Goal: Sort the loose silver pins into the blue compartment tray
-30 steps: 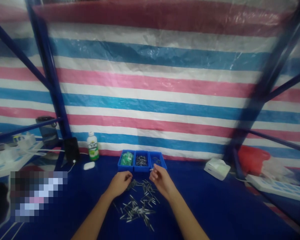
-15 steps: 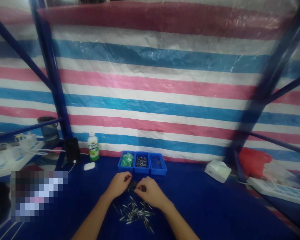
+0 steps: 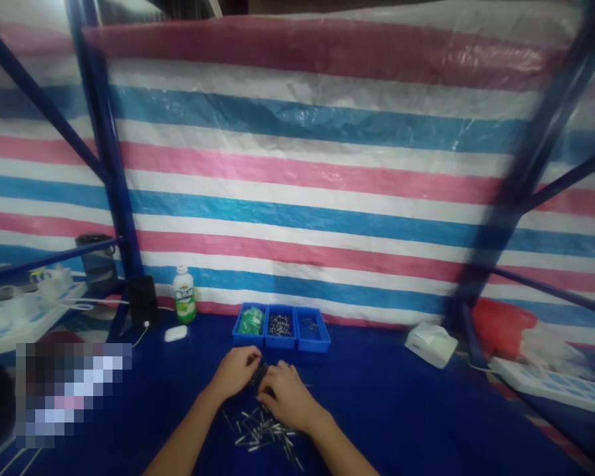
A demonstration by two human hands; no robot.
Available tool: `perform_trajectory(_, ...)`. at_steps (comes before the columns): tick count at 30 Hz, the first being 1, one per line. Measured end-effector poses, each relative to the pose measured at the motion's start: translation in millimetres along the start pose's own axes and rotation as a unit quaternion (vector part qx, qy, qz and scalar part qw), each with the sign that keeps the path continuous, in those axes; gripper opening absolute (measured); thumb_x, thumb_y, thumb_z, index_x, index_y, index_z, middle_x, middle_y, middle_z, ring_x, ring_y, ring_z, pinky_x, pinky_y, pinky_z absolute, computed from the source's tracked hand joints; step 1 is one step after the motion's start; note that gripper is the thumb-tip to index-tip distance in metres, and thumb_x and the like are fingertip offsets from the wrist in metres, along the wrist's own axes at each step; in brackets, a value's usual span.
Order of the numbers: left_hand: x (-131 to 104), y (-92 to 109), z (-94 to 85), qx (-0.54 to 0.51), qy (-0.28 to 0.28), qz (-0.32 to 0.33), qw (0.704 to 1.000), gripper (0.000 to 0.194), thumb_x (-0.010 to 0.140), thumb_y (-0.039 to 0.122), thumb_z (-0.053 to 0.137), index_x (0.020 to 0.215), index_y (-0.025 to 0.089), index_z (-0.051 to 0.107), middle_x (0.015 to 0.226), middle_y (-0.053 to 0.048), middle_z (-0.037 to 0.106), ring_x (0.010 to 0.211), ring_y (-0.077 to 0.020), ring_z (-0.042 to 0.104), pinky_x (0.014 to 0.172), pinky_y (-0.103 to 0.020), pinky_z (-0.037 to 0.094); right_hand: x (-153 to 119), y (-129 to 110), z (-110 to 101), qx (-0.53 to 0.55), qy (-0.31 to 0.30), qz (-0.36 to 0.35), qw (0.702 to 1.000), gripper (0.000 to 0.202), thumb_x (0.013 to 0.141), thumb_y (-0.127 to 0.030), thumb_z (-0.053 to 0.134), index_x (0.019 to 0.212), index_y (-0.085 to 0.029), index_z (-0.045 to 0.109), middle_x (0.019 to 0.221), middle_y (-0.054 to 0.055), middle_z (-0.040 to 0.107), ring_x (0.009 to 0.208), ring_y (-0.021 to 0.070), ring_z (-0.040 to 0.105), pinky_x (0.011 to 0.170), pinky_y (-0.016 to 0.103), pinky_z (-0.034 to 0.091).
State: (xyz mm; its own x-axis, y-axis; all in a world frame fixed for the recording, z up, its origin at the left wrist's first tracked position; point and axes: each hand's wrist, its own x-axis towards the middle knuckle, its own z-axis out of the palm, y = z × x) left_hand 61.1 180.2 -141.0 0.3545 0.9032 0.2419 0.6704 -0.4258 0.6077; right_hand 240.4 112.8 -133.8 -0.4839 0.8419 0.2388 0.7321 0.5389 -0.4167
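Note:
My left hand [image 3: 238, 371] rests above the blue table with its fingertips pinched together; what they hold, if anything, is too small to make out. Close beside it, my right hand [image 3: 288, 395] is curled with its fingers pointing down and left, and its grip is hidden. Between the two hands lies a small heap of dark little parts [image 3: 258, 375], partly covered by the right fingers. Just nearer to me, several slim shiny metal pins [image 3: 265, 433] are scattered in a loose pile, its upper right edge beneath the right hand.
Three joined blue trays [image 3: 281, 340] stand beyond my hands: green packets [image 3: 252, 320], metal pieces [image 3: 280, 324], a few pins [image 3: 309, 324]. A white bottle [image 3: 184, 294] and white case [image 3: 176, 333] are left; a tissue pack [image 3: 432, 344] and power strip [image 3: 550, 385] right.
My right hand has shifted slightly left and down, toward the top of the pin pile, and its fingers now point lower. My left hand stays nearly in place, still pinched.

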Motion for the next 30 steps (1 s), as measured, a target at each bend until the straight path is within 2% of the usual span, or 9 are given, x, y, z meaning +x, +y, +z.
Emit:
perform_trajectory(3, -1, 2, -2.4, 0.001, -0.006, -0.005, 1.000, 0.021, 0.086, 0.027, 0.050, 0.091, 0.022, 0.070, 0.086, -0.001, 0.074, 0.077, -0.0157, 0.065, 0.068, -0.022, 0.042, 0, -1, -3, 0.049, 0.053, 0.002, 0.997, 0.012, 0.092, -0.028, 0.053, 0.090, -0.024, 0.064, 0.097, 0.001, 0.066, 0.095, 0.0200, 0.054, 0.085, 0.034, 0.036)
perform_trajectory(5, -2, 3, -3.8, -0.001, -0.009, 0.000, 1.000, 0.021, 0.086, 0.028, 0.050, 0.091, 0.022, 0.070, 0.085, -0.001, 0.074, 0.076, -0.0157, 0.064, 0.067, -0.023, 0.041, 2, 1, -6, 0.128, 0.093, 0.012, 0.987, 0.015, 0.094, -0.028, 0.049, 0.092, -0.024, 0.063, 0.086, 0.001, 0.068, 0.084, 0.0182, 0.059, 0.079, 0.031, 0.039)
perform_trajectory(8, -4, 3, -4.2, 0.004, -0.011, 0.004, 1.000, 0.020, 0.087, 0.027, 0.050, 0.091, 0.023, 0.069, 0.082, 0.000, 0.073, 0.072, -0.0152, 0.064, 0.066, -0.023, 0.040, 6, 10, -10, 0.280, 0.141, 0.049, 0.949, 0.017, 0.089, -0.036, 0.058, 0.086, -0.023, 0.068, 0.073, 0.000, 0.068, 0.064, 0.0171, 0.060, 0.063, 0.027, 0.041)
perform_trajectory(11, -4, 2, -3.1, 0.011, -0.011, 0.000, 1.000, 0.021, 0.087, 0.028, 0.049, 0.092, 0.023, 0.069, 0.079, 0.000, 0.072, 0.070, -0.0151, 0.063, 0.065, -0.023, 0.039, 10, 19, -14, 0.365, 0.178, 0.092, 0.909, 0.023, 0.082, -0.042, 0.065, 0.087, -0.021, 0.073, 0.064, 0.002, 0.067, 0.058, 0.0186, 0.062, 0.057, 0.027, 0.043)
perform_trajectory(13, -2, 1, -2.0, 0.014, -0.010, 0.000, 1.000, 0.022, 0.088, 0.029, 0.049, 0.092, 0.023, 0.069, 0.079, 0.000, 0.072, 0.070, -0.0153, 0.063, 0.064, -0.023, 0.039, 11, 21, -18, 0.397, 0.178, 0.100, 0.895, 0.027, 0.081, -0.043, 0.066, 0.093, -0.020, 0.074, 0.069, 0.004, 0.070, 0.061, 0.0201, 0.064, 0.058, 0.028, 0.044)
perform_trajectory(17, 0, 1, -1.1, 0.014, -0.007, 0.003, 1.000, 0.023, 0.088, 0.031, 0.049, 0.092, 0.022, 0.069, 0.079, -0.001, 0.072, 0.069, -0.0154, 0.063, 0.062, -0.023, 0.038, 11, 20, -24, 0.450, 0.157, 0.069, 0.877, 0.030, 0.083, -0.044, 0.063, 0.098, -0.019, 0.071, 0.092, 0.007, 0.074, 0.064, 0.0179, 0.066, 0.061, 0.029, 0.047)
perform_trajectory(23, -3, 4, -2.5, 0.007, -0.008, -0.006, 1.000, 0.023, 0.087, 0.032, 0.050, 0.093, 0.021, 0.070, 0.080, -0.001, 0.072, 0.070, -0.0158, 0.062, 0.064, -0.024, 0.038, 9, 21, -25, 0.560, 0.146, 0.069, 0.812, 0.034, 0.075, -0.046, 0.072, 0.091, -0.018, 0.059, 0.088, 0.007, 0.074, 0.069, 0.0189, 0.070, 0.071, 0.032, 0.051)
perform_trajectory(27, -2, 2, -1.4, 0.011, -0.008, -0.014, 1.000, 0.022, 0.087, 0.031, 0.051, 0.093, 0.021, 0.070, 0.080, -0.002, 0.072, 0.071, -0.0158, 0.063, 0.063, -0.024, 0.038, 8, 21, -30, 0.600, 0.174, 0.089, 0.776, 0.036, 0.072, -0.049, 0.074, 0.078, -0.017, 0.059, 0.072, 0.004, 0.070, 0.061, 0.0174, 0.066, 0.065, 0.029, 0.048)
perform_trajectory(30, 0, 0, 0.2, 0.017, -0.005, -0.014, 1.000, 0.021, 0.087, 0.030, 0.051, 0.091, 0.022, 0.070, 0.079, -0.001, 0.072, 0.069, -0.0150, 0.062, 0.063, -0.023, 0.038, 7, 21, -36, 0.659, 0.189, 0.084, 0.723, 0.041, 0.077, -0.055, 0.068, 0.064, -0.020, 0.051, 0.048, -0.005, 0.051, 0.047, 0.0116, 0.051, 0.060, 0.028, 0.045)
